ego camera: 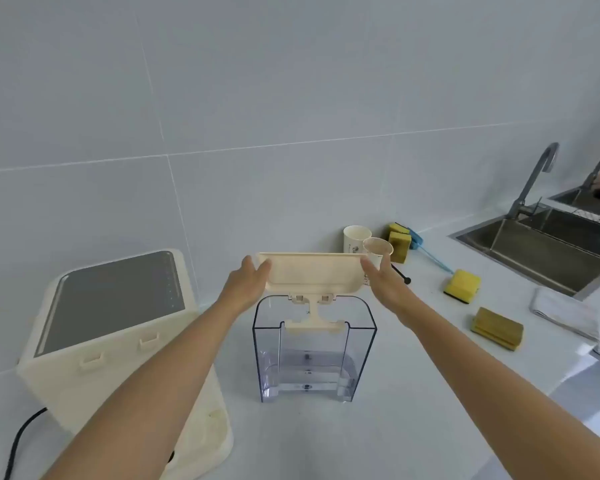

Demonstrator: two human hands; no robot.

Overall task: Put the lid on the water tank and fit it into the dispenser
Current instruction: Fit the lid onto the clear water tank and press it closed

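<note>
A clear plastic water tank (312, 362) stands upright on the white counter in front of me, its top uncovered. Just above its back edge I hold the cream lid (314, 273) tilted up, underside facing me, with its hinge bracket hanging down into the tank's opening. My left hand (248, 284) grips the lid's left end and my right hand (383, 284) grips its right end. The cream dispenser (118, 341), with a dark grey top panel, stands to the left of the tank, a little apart from it.
Two paper cups (355, 239) stand behind the lid. Yellow sponges (461, 285) and a blue brush (430, 254) lie to the right. A steel sink (541, 247) with a tap is at the far right; a folded cloth (565, 311) lies beside it. A black cable (21, 441) trails from the dispenser.
</note>
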